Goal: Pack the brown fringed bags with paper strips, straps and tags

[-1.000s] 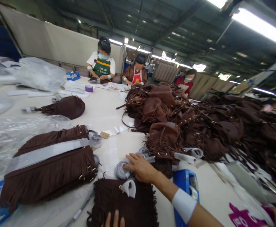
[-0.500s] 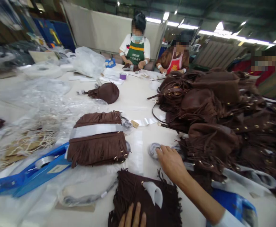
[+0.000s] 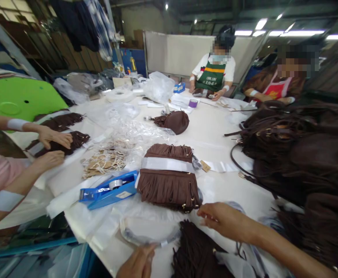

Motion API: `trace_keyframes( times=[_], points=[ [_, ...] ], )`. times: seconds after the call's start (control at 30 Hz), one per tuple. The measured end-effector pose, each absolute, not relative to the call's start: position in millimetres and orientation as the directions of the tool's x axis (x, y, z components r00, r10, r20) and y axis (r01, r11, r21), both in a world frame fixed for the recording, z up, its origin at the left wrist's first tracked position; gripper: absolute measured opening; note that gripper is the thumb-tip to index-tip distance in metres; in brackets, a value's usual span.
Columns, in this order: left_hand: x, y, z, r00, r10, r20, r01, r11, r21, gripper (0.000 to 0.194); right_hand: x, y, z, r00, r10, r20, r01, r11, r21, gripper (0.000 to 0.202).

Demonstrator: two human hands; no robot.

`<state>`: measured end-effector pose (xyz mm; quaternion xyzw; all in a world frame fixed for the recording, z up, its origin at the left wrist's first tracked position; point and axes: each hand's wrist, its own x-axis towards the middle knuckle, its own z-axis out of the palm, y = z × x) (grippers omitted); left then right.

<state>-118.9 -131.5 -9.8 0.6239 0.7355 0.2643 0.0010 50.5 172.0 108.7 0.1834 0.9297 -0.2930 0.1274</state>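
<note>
Positioning of the dark-brown fringed suede-like bag [image 3: 197, 251] towards the surface's [image 3: 209, 127] near edge seems underway: right hand's [image 3: 226, 222] fingers apart, left hand's [image 3: 136, 264] undeterminable, secure grip required.

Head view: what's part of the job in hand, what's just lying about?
Likely the job:
dark brown fringed bag, bottom centre
grey plastic-wrapped strap loop by the left hand
brown fringed bag with pale band, near the right hand
blue plastic tape dispenser, untouched

Likely lying about:
round purple tape roll
crumpled translucent plastic bag
plaid cloth garment hanging behind
</note>
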Motion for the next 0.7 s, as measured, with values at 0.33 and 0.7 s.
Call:
trace_keyframes(
  times=[0.33, 0.7],
  points=[
    [-137, -143, -8, -0.428, 0.877, -0.220, 0.844, 0.475, 0.251, 0.050, -10, 132, 129, -0.954, 0.018, -0.300, 0.049, 0.994, -0.096, 0.039],
    [-126, -150, 2, -0.336, 0.942, -0.006, 0.942, 0.336, -0.024, 0.064, -13, 154, 127, -0.910, 0.248, -0.331, 0.195, 0.963, 0.186, 0.019]
  ],
)
